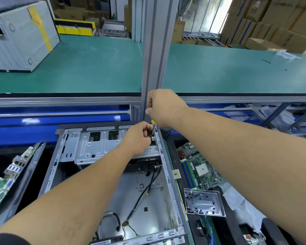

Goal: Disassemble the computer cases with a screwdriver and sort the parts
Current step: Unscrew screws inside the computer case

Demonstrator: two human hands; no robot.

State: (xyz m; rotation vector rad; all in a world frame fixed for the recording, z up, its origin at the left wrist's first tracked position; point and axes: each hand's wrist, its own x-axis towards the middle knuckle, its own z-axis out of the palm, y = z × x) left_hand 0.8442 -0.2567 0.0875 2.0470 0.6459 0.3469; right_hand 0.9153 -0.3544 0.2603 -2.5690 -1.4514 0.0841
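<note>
An open grey computer case (88, 152) lies flat in front of me, with a metal drive cage at its far end and black cables (145, 191) on its floor. My right hand (164, 106) grips a screwdriver from above; only a bit of its yellow handle (154, 121) and its shaft show, pointing down at the case's far right corner. My left hand (138, 137) reaches to that same corner and pinches a small dark part beside the screwdriver tip. What the tip sits on is hidden.
A green motherboard (200, 170) lies right of the case, with a clear tray of screws (203, 202) in front of it. Another board with ports (9, 175) lies on the left. A vertical aluminium post (157, 50) rises behind the case. A grey case (19, 38) stands on the far green bench.
</note>
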